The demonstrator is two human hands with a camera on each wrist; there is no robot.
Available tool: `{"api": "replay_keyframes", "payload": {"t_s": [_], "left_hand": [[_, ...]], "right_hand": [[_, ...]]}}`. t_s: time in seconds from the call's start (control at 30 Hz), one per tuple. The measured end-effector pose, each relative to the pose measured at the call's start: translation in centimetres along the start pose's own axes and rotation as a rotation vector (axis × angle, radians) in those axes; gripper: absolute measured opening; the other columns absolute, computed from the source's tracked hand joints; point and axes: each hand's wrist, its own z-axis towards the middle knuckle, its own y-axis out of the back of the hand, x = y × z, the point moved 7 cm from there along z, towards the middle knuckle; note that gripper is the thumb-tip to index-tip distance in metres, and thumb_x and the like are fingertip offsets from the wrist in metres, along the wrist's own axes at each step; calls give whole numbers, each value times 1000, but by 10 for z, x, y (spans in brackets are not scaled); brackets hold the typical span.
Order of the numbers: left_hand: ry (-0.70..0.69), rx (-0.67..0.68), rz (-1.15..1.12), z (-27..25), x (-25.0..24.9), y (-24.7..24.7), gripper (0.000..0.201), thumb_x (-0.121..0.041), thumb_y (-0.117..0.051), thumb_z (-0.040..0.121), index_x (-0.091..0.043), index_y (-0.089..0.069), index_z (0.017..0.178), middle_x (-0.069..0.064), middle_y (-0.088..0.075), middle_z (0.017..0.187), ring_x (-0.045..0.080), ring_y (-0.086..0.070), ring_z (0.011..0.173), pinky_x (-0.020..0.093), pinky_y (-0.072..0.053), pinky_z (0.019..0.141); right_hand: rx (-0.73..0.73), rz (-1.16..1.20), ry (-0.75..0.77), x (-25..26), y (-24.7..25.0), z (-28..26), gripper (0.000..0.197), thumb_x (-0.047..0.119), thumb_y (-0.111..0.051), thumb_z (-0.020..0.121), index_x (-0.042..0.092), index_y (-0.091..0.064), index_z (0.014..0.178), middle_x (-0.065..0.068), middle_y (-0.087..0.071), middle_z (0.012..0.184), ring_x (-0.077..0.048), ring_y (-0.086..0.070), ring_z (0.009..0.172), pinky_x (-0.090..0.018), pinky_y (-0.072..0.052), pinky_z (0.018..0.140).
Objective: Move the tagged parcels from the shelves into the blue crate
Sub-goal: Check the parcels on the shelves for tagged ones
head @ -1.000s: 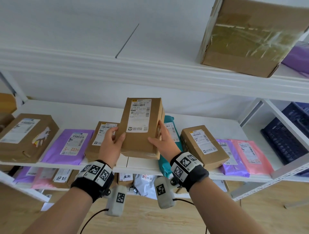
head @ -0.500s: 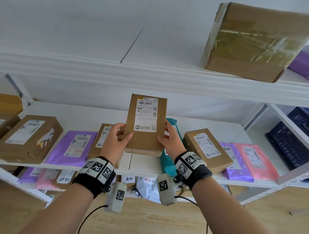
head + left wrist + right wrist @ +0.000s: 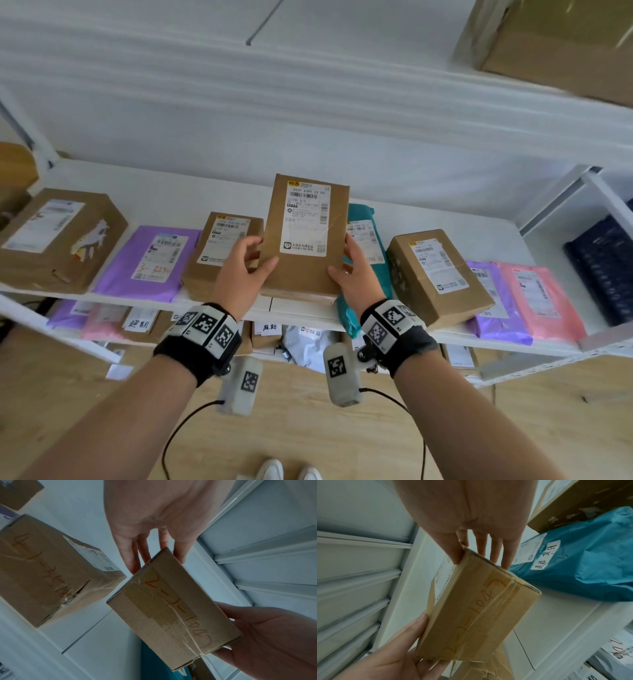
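Box (image 3: 306,240) upright above shelf (image 3: 164,192), long axis vertical, label facing head camera. Left hand (image 3: 244,270), right hand (image 3: 356,274) grasping its sides. Wrist views show handwritten taped end.

Brown matt cardboard box (image 3: 306,240) at frame centre, glossy clear tape on its end, white paper label. Crinkled teal plastic mailer (image 3: 583,566), right side. White smooth painted metal shelf (image 3: 191,185); pale wood-look floor (image 3: 513,428) below.

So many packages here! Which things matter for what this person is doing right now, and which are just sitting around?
In the job:
- brown box, held up off the shelf
- left hand and right hand, gripping its sides
- dark blue crate, far right

Just lying about:
- purple mailer
- teal mailer
- pink mailer
- large carton, top shelf
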Motion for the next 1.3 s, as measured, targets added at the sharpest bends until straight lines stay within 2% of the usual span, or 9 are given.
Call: {"api": "replay_keyframes", "payload": {"t_s": [0.17, 0.23, 0.3, 0.4, 0.53, 0.67, 0.77, 1.07, 1.3], "left_hand": [[12, 4, 25, 0, 12, -6, 52, -33, -62, 91, -19, -42, 137, -10, -50, 129, 7, -51, 111, 36, -51, 94], [27, 13, 21, 1, 18, -9, 51, -31, -62, 91, -19, -42, 136, -5, -52, 132, 10, -53, 115, 44, -53, 92], [45, 24, 13, 3, 24, -13, 50, -30, -62, 91, -20, -42, 136, -4, -52, 133, 12, -53, 117, 44, -53, 93], [55, 41, 6, 6, 33, -21, 51, -27, -61, 92, -19, -41, 138, -3, -51, 135, 9, -52, 115, 28, -45, 95], [83, 71, 12, 10, 45, -33, 55, -25, -61, 93, -19, -38, 142, -1, -51, 138, 9, -51, 118, 23, -42, 92], [125, 127, -36, 11, 54, -45, 67, -19, -63, 92, -19, -30, 150, -3, -45, 143, 4, -46, 119, 15, -39, 91], [167, 148, -83, 12, 62, -51, 79, -18, -68, 88, -22, -22, 153, -3, -41, 148, 9, -45, 127, 23, -39, 101], [225, 151, -27, 12, 78, -51, 84, -17, -67, 90, -22, -13, 154, -2, -32, 154, 14, -40, 134, 26, -35, 106], [238, 175, 49, 17, 83, -53, 83, -24, -63, 92, -23, -9, 155, -2, -29, 156, 18, -38, 138, 34, -34, 112]], "right_hand": [[-36, -15, -68, -22, -6, 6, 72, -5, -52, 92, 20, -22, 152, -2, -45, 144, -22, -51, 124, -41, -45, 105], [-26, -23, -89, -30, -9, 9, 73, -4, -52, 92, 20, -19, 153, -4, -42, 147, -24, -48, 128, -44, -43, 107], [-23, -35, -100, -37, -10, 12, 72, -3, -52, 93, 19, -18, 153, -4, -40, 148, -24, -46, 130, -43, -42, 108], [-20, -54, -110, -48, -10, 17, 70, -3, -50, 94, 18, -19, 153, -4, -41, 147, -21, -46, 129, -36, -43, 106], [-9, -62, -131, -62, -11, 24, 68, -1, -50, 95, 20, -20, 153, 0, -46, 143, -12, -54, 113, -16, -49, 84], [-24, -82, -141, -70, -13, 33, 69, 0, -52, 94, 22, -21, 153, -1, -47, 143, -15, -55, 117, -31, -51, 96], [-26, -107, -152, -72, -17, 37, 70, 1, -52, 94, 22, -20, 153, -2, -48, 143, -17, -55, 119, -40, -49, 101], [39, -174, -182, -72, -25, 40, 69, 0, -49, 97, 14, -13, 154, -5, -37, 151, -13, -37, 136, -10, -31, 93], [58, -194, -207, -77, -28, 44, 68, 2, -47, 98, 13, -9, 154, -6, -29, 155, -17, -32, 141, -12, -27, 95]]}}
